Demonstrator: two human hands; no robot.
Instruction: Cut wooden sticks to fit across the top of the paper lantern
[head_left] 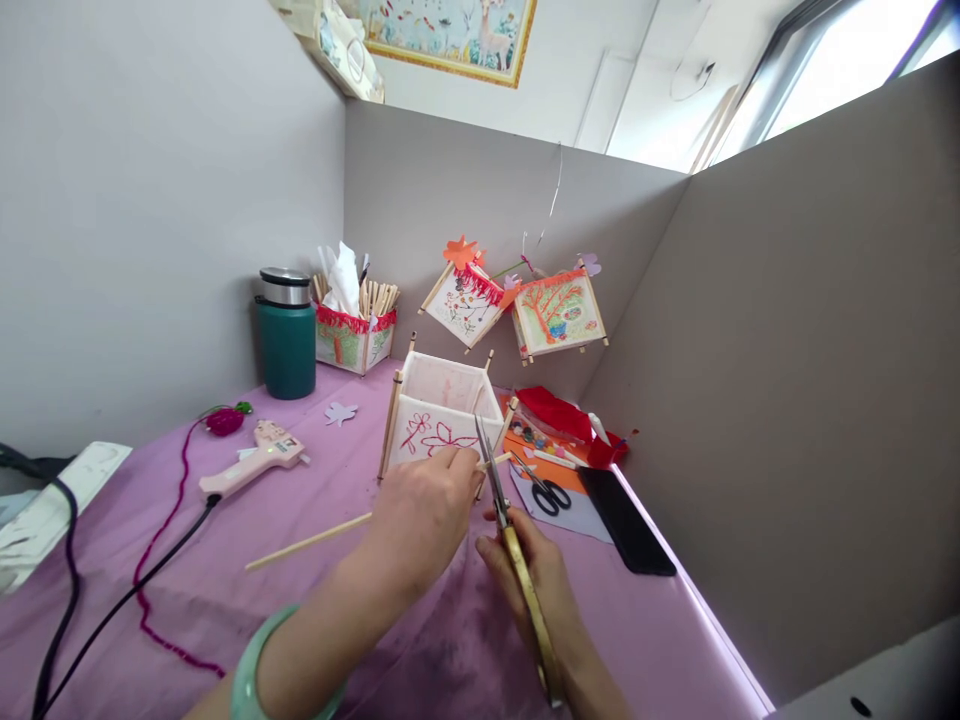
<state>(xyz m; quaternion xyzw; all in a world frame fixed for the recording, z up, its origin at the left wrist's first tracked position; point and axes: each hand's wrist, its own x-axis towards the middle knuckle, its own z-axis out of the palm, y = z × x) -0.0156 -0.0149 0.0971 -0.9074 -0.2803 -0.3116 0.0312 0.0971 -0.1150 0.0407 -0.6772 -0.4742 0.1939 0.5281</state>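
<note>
My left hand (427, 510), with a pale green bangle (259, 650) at the wrist, is closed around a thin wooden stick (311, 541). The stick slants up from left to right, and its short end sticks out past my fingers. Scissors with gold-coloured handles (531, 610) are in my right hand (547, 580). Their blades point up and lie across the stick's right end; I cannot tell whether they touch it. Right behind my left hand stands an open white box (420, 415) with wooden corner posts and pink-red flower drawings. My left fingertips are partly hidden.
Left are a pink glue gun (255, 465) with its black cable, magenta yarn (180, 480), a green tumbler (289, 345) and a stick-filled box (352, 340). Right lie black-handled scissors (551, 495) and a dark phone-like slab (626, 520). Two decorated boxes (559, 310) hang behind; grey partitions (787, 350) enclose the table.
</note>
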